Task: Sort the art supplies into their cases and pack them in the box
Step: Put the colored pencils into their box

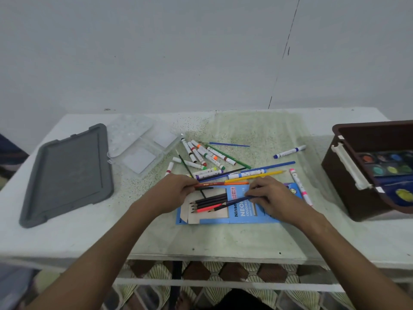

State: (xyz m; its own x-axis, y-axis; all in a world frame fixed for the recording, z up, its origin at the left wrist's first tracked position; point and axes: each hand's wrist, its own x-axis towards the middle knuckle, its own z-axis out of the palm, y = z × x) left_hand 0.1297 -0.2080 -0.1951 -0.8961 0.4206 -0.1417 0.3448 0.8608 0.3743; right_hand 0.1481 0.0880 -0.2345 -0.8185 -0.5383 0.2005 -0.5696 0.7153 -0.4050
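Observation:
A flat blue coloured-pencil carton [243,212] lies open at the table's front middle, with several pencils [209,203] poking out of its left end. My left hand [176,191] pinches the tip end of a red pencil [214,184] lying just behind the carton. My right hand [270,195] grips a dark blue pencil [232,202], angled down-left onto the carton. Loose felt markers [201,153], pencils and thin brushes are scattered behind my hands. A brown box [348,186] at the right holds a watercolour palette [388,164].
A grey lid [67,173] lies flat at the left. A clear plastic case [143,151] lies open behind it. A lone blue-capped marker [289,151] and a pink marker [300,186] lie right of the pile. The table's front edge [201,256] runs below my forearms.

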